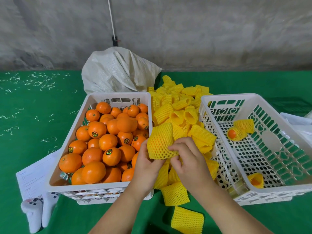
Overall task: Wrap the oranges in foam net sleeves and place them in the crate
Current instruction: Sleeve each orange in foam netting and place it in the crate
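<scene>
1. The person's left hand (146, 163) and right hand (187, 159) meet in the middle, in front of the two crates.
2. Both hands hold one yellow foam net sleeve (160, 142). A bit of orange colour shows through the holes of the net, so an orange sits inside it.
3. The left hand's fingers curl under the sleeve and grip it from the left side.
4. The right hand's fingers pinch the lower right edge of the same sleeve.
5. On the left stands a white crate (70, 132) full of bare oranges (101, 142). Some of them have small round stickers.
6. Between the two crates lies a big pile of yellow sleeves (177, 107) on the green table (33, 102). A few more sleeves lie near the person's arms.
7. On the right stands a second white crate (273, 188) with holes in its floor and walls.
8. Inside it are two wrapped oranges: one (235, 133) near the far end and one (255, 180) by the near wall. A yellow sleeve lies right by the far one.
9. A white sack (118, 71) sits behind the crates, against the grey wall.
10. A sheet of paper (33, 176) lies under the near left corner of the full crate, and a white game controller (36, 215) lies on the table beside it.
11. Small white scraps are scattered on the green table at the far left.
</scene>
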{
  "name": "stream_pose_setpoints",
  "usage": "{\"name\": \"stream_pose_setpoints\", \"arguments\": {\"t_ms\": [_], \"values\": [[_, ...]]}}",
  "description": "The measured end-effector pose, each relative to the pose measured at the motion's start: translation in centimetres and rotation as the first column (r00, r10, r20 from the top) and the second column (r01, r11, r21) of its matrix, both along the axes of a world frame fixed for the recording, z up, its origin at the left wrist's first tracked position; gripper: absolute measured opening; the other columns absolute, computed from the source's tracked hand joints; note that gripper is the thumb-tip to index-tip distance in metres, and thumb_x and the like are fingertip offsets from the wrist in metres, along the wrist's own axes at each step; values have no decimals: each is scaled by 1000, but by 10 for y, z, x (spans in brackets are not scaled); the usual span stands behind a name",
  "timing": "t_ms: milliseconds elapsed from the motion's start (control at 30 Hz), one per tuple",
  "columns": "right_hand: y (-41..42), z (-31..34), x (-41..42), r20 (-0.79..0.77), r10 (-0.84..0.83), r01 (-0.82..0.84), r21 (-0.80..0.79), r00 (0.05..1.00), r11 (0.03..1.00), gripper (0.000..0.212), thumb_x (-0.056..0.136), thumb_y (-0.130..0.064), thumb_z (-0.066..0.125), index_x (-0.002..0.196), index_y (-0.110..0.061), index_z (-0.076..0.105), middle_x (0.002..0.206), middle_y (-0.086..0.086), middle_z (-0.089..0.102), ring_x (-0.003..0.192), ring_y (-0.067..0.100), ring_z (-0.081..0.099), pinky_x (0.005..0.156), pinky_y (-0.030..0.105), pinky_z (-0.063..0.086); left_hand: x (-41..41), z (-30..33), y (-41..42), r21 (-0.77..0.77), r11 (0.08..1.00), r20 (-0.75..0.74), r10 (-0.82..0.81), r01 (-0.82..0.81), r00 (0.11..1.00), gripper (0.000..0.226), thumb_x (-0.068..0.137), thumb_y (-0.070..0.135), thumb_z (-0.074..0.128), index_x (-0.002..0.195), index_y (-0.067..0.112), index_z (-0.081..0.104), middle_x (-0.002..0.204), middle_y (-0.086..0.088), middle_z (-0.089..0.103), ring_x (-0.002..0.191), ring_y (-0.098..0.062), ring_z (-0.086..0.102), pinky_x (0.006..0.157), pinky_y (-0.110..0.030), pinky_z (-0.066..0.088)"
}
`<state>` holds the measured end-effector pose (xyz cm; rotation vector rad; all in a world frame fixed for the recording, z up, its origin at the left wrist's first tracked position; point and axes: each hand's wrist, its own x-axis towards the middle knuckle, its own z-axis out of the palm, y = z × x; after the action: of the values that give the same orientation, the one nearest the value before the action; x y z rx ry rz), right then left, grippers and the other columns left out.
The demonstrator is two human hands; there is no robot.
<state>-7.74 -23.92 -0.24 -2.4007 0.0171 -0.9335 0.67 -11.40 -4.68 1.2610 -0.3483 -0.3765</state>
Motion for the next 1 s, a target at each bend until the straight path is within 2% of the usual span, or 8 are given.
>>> {"name": "stream_pose_setpoints", "arguments": {"t_ms": [100, 200, 333, 533, 667, 767, 900, 1000], "values": [[14, -13, -5, -32, 48, -49, -45, 998, 998, 26, 91, -10, 54, 115, -12, 63, 116, -1, 50, 102, 17, 57, 81, 25, 51, 6, -3, -1, -25, 998, -71, 62, -64, 996, 67, 80, 24, 88, 132, 0, 53, 113, -15, 68, 100, -30, 65, 89, -52, 51], [16, -13, -5, -156, 34, 5, 245, 987, 969, 50, 84, -15, 63, 127, -33, 47, 127, -10, 41, 115, 9, 52, 90, 28, 51, 6, -2, -1, 28, 994, -26, 108, -108, 994, 75, 72, 26, 92, 136, 16, 55, 124, -8, 70, 113, -32, 69, 93, -50, 56], [17, 0, 0, -197, 216, 64, 862, 956, 502, 67, 72, -59, 67, 131, -58, 33, 138, -18, 48, 120, -4, 55, 90, 19, 52, 1, 0, -1, 78, 994, 122, 65, -74, 990, 77, 73, 30, 91, 138, 33, 51, 130, 10, 68, 120, -15, 67, 92, -31, 58], [12, 0, 6, -214, 297, 64, 894, 931, 443, 79, 81, -35, 85, 147, -43, 43, 139, -15, 60, 125, 6, 60, 101, 33, 54, -3, 0, 1, 269, 960, 293, -6, -76, 956, 68, 88, 29, 78, 146, 46, 45, 146, 6, 51, 136, -5, 52, 110, -31, 50], [-17, -7, -1, -133, 287, 57, 964, 949, 258, 86, 76, -33, 89, 148, -41, 44, 142, -4, 61, 124, 24, 65, 99, 52, 56, -5, -1, -1, 321, 946, 362, -72, -52, 929, 65, 98, 5, 70, 150, 35, 48, 141, 3, 51, 107, -15, 67, 88, -29, 57], [-71, -3, -7, -316, -37, 301, 854, 948, 425, 97, 70, -48, 91, 150, -46, 37, 145, -7, 54, 126, 23, 60, 99, 51, 56, 9, 4, 17, 414, 888, 579, -88, -200, 811, 43, 101, 25, 65, 141, 38, 56, 131, 17, 54, 96, -14, 64, 78, -20, 53], [-156, -10, -19, -359, -390, 521, 702, 848, 486, 74, 91, -21, 76, 151, -34, 35, 146, 6, 50, 109, 23, 64, 83, 40, 59, 51, 12, 45, 728, 540, 629, -280, -423, 725, 42, 101, 30, 61, 142, 28, 60, 139, 0, 62, 119, -29, 58, 100, -45, 48], [-178, -27, -14, -459, -428, 627, 557, 779, 544, 73, 95, -12, 63, 156, -31, 30, 162, 7, 27, 117, 30, 56, 86, 43, 57, 61, 19, 44, 954, 168, 301, -574, -250, 762, 62, 95, 59, 26, 148, 41, 53, 150, 5, 57, 135, -28, 46, 112, -45, 33]]}}
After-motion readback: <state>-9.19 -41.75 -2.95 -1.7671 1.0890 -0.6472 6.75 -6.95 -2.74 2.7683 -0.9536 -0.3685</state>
